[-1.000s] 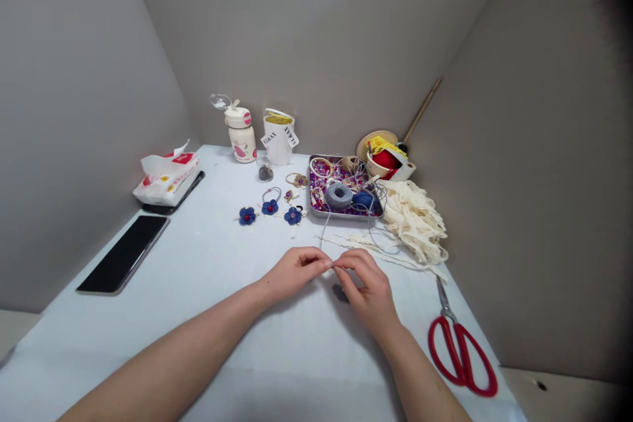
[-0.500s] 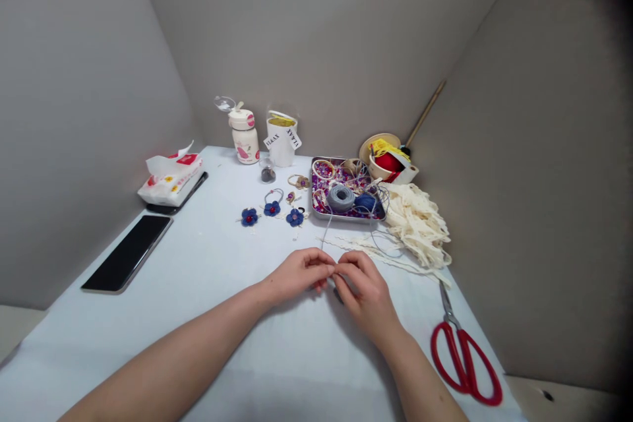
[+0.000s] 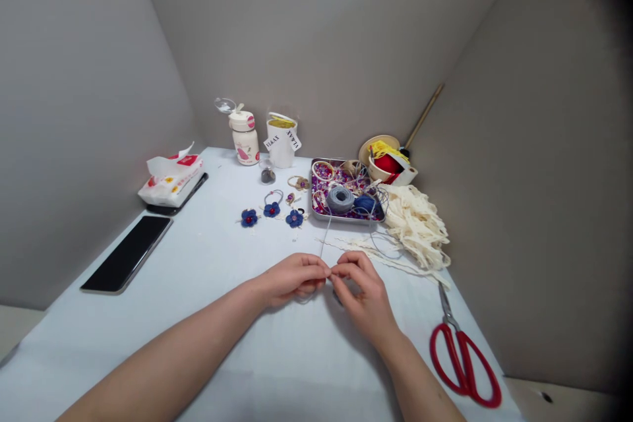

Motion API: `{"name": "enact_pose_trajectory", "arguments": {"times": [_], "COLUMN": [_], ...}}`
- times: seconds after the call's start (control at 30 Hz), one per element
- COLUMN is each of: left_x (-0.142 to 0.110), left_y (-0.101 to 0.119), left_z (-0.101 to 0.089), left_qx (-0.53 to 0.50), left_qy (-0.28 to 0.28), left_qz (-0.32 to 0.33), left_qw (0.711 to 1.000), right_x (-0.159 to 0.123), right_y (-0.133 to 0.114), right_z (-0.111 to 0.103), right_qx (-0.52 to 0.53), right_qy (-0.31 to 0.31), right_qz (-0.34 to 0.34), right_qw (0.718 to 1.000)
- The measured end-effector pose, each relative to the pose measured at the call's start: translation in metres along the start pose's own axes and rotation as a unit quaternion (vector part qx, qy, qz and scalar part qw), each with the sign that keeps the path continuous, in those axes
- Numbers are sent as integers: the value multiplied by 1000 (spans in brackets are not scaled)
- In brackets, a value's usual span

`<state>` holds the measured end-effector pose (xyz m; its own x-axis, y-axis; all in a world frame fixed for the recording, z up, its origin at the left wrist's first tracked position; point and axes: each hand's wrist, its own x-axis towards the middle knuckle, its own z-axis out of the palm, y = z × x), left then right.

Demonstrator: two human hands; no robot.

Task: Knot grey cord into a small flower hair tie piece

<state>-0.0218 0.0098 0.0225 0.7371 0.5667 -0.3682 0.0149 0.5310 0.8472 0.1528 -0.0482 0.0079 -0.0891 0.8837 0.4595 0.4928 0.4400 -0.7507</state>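
Grey thread (image 3: 324, 242): how is it held?

Pinched between the fingertips (image 3: 324, 266) of the left hand (image 3: 291, 280) and right hand (image 3: 363, 293), pressed together above the table (image 3: 208, 264).

What is completed?

Three blue flower ornaments (image 3: 271, 210) are laid out, apparently finished; the pinched piece remains in work.

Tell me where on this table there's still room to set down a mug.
The widest bare patch of white tabletop lies between the black phone and the blue flowers, left of the left hand. A narrower one sits between the right hand and the red-handled scissors. It's crowded around the metal tray and cream lace.
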Motion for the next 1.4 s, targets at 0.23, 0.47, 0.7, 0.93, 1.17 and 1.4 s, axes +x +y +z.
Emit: {"name": "enact_pose_trajectory", "arguments": {"times": [0.23,0.47,0.7,0.93,1.17,1.4], "left_x": [2,2,2,2,1,2], "left_y": [-4,-2,-6,-8,-7,-6], "left_z": [-5,-7,-5,-3,-4,-5], "left_qx": [-43,-80,-60,-33,-60,-68], "left_qy": [-5,14,18,37,13,17], "left_qz": [2,3,12,20,8,-6], "left_qw": [999,997,998,999,998,998], "right_x": [-1,1,1,1,0,0], "right_y": [0,-1,-7,-5,-6,-5], "right_z": [1,-2,0,2,1,3], "right_qx": [18,4,29,30,39,49], "right_qy": [14,40,30,17,13,9], "right_qz": [23,21,14,6,17,34], "right_qw": [999,999,999,999,999,998]}}
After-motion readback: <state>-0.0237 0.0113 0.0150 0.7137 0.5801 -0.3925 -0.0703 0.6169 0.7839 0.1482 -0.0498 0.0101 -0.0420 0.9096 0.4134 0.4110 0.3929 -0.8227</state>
